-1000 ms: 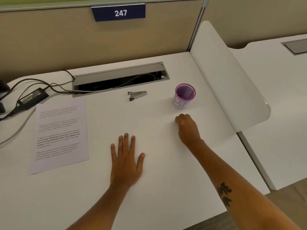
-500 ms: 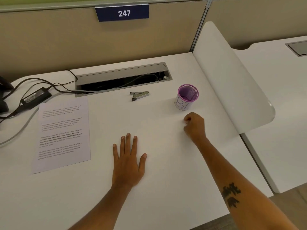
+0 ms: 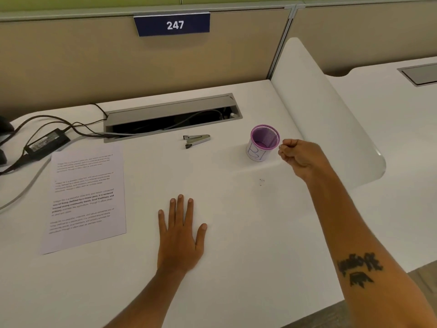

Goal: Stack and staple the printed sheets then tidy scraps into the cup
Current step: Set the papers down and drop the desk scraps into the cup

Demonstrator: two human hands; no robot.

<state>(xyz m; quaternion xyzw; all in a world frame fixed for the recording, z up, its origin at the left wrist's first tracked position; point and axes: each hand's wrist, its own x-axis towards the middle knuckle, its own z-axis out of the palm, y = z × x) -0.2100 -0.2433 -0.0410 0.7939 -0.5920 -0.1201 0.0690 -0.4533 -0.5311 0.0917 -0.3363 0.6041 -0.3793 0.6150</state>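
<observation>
The printed sheets (image 3: 86, 197) lie flat at the left of the white desk (image 3: 236, 268). A small silver stapler (image 3: 197, 139) rests near the cable slot, jaws parted. The purple mesh cup (image 3: 263, 142) with a white label stands at the right. My right hand (image 3: 300, 157) hovers just right of the cup's rim, fingers pinched on something tiny that I cannot make out clearly. My left hand (image 3: 181, 233) lies palm down on the desk, fingers spread, holding nothing. A few tiny dark specks (image 3: 261, 181) lie on the desk below the cup.
An open grey cable slot (image 3: 172, 117) runs along the back. A black power adapter (image 3: 47, 141) and cables lie at the far left. A white curved divider (image 3: 331, 114) rises to the right of the cup. A beige partition with sign 247 (image 3: 173, 24) stands behind.
My right hand has lifted off the desk and moved up and right to the cup's rim, fingers still pinched. My left hand has stayed flat.
</observation>
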